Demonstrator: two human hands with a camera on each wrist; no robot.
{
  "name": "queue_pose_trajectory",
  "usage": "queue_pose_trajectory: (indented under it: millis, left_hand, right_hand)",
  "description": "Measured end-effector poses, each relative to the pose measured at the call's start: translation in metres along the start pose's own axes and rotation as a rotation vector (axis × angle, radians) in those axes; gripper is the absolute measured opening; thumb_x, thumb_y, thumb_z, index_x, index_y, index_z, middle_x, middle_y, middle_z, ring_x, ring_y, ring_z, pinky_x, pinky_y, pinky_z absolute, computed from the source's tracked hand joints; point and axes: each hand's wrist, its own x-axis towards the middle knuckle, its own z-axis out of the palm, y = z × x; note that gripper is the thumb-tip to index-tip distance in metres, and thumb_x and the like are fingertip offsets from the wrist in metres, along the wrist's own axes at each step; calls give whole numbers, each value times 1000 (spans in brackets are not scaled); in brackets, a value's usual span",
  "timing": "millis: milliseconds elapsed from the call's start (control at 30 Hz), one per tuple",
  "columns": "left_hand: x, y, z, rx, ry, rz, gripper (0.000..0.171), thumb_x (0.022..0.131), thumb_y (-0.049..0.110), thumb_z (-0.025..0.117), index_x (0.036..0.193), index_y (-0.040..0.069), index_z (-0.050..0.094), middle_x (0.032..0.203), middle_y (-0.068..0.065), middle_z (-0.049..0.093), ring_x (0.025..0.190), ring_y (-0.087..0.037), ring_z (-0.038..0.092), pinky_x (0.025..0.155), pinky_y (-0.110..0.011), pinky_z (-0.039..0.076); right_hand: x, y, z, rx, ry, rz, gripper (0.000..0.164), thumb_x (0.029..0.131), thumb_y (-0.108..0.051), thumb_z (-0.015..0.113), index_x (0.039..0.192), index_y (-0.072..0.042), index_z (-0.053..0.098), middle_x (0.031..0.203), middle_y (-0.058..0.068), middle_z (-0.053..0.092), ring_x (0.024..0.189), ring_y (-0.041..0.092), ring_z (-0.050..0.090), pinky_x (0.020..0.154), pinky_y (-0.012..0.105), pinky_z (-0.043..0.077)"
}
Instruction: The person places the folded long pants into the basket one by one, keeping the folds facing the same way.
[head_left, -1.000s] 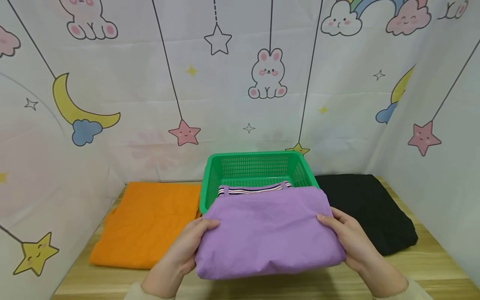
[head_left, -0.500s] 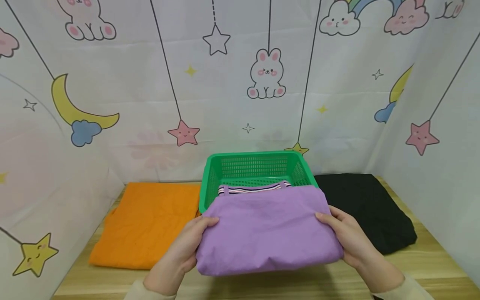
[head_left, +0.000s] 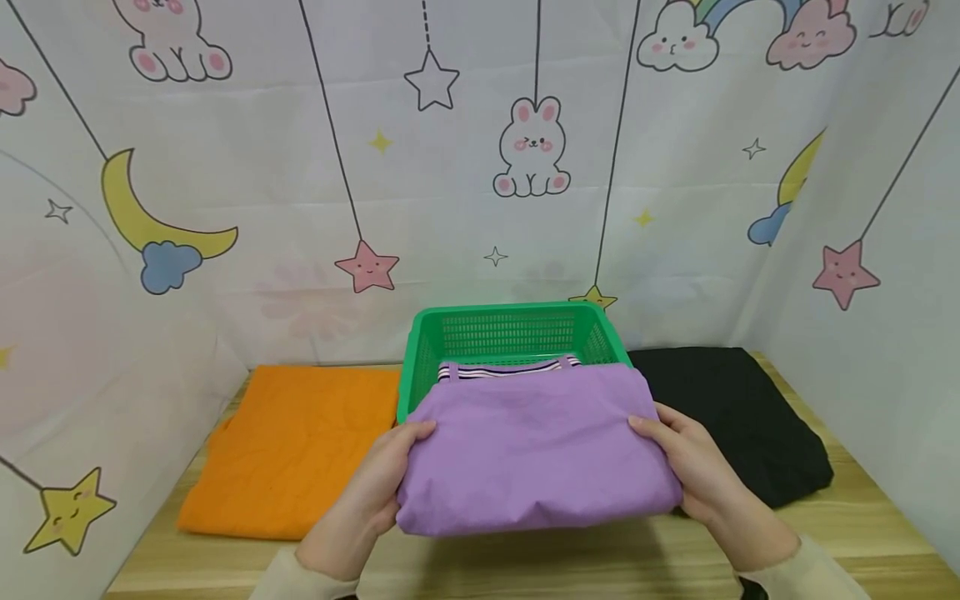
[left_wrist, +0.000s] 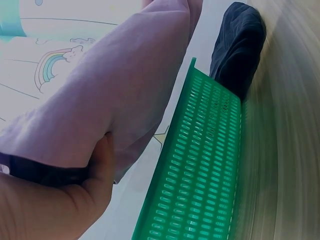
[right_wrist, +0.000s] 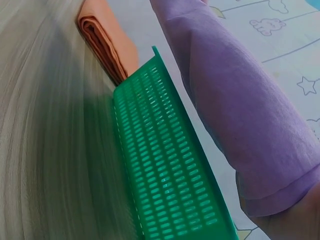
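Note:
Both hands hold up a folded purple garment [head_left: 536, 454] with a striped waistband and loops at its far edge. My left hand [head_left: 386, 471] grips the left side, thumb on top. On the right side, my right hand [head_left: 693, 458] holds it the same way; most fingers of both hands are hidden beneath the cloth. Just behind the garment stands a green plastic basket [head_left: 517, 329], partly covered from the head view. In the left wrist view the purple garment [left_wrist: 125, 75] hangs above the level of the basket's rim.
A folded orange cloth [head_left: 300, 450] lies left of the basket on the wooden table [head_left: 525, 575]. To the right is a folded black cloth [head_left: 738, 425]. A white curtain [head_left: 450, 183] with cartoon prints encloses the back and sides.
Both hands have raised the purple garment slightly and moved it a little forward, towards the basket. The basket and the orange and black cloths have stayed in place.

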Motion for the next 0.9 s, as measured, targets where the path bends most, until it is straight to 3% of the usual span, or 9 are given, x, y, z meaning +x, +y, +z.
queue_pose_trajectory:
  millis: [300,900]
  left_hand:
    - [2,1,1,-10,-14,1,55,94,33,49,136,0,37,129,-12,46,108,-18,51,95,-31,43]
    - [8,3,2,-61,-13,8,52,95,34,47,134,0,38,119,-6,51,101,-14,54,87,-27,47]
  right_hand:
    - [1,-1,-2,-2,-7,-12,65,94,-35,57,146,-7,30,115,-4,57,98,9,61,82,30,53]
    - [4,-3,-2,10,-10,-24,64,94,-36,57,144,-6,32,115,-3,56,98,9,61,82,30,53]
